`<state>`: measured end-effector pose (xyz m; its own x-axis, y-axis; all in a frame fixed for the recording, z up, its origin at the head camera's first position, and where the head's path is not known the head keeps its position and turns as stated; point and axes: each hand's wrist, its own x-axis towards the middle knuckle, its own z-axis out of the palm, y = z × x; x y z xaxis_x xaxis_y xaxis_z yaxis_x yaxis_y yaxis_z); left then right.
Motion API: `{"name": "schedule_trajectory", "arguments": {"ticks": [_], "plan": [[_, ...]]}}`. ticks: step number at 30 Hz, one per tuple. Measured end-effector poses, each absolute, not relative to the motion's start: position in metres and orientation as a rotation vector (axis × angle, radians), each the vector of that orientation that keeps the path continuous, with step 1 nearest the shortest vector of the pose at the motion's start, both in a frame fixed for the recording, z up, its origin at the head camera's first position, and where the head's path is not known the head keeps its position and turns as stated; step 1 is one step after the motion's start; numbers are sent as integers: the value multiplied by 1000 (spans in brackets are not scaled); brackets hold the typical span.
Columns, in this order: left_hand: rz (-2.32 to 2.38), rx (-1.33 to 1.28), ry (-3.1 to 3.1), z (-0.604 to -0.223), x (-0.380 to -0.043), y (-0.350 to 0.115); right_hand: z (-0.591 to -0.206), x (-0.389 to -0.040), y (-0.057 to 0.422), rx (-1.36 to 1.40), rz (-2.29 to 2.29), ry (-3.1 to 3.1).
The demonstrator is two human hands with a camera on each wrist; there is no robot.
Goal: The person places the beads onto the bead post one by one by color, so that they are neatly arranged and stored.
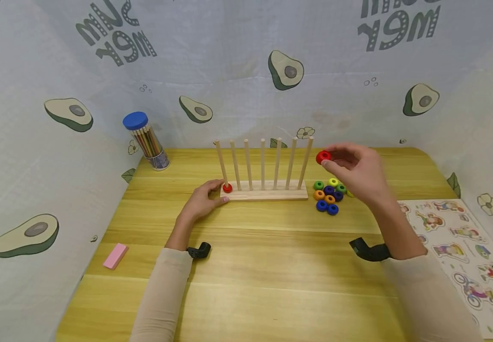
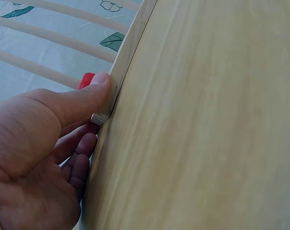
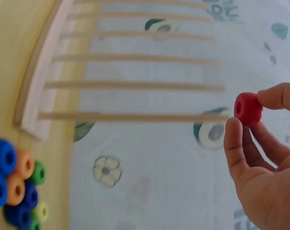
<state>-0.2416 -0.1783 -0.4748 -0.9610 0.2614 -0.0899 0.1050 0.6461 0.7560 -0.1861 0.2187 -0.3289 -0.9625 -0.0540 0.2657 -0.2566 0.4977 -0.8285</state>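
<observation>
A wooden peg rack with a row of several upright pegs stands on the table. At its left end my left hand grips the base, with the thumb at the front corner and fingers round the end. One red bead sits at the foot of the leftmost peg. My right hand pinches another red bead between thumb and fingertips. That bead is held up to the right of the rightmost peg, near the height of the peg tops.
Several blue, orange, green and yellow beads lie in a cluster right of the rack. A blue-lidded pencil jar stands back left. A pink eraser lies front left, and a sticker sheet covers the right side. A patterned cloth hangs behind.
</observation>
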Motion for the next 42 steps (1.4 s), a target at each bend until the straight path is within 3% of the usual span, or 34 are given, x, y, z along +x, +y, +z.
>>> {"name": "schedule_trajectory", "arguments": {"ticks": [10,24,42], "plan": [[1206,315,2678,-476,-242,-179,-301,-211,156,503,1577,-2462],[1199,282,2678,-474,-241,-179,-295,-247,81,775,1463,-2548],[1221,299,2673,-474,-242,-177,-297,-267,38,874,1259,-2634]]}}
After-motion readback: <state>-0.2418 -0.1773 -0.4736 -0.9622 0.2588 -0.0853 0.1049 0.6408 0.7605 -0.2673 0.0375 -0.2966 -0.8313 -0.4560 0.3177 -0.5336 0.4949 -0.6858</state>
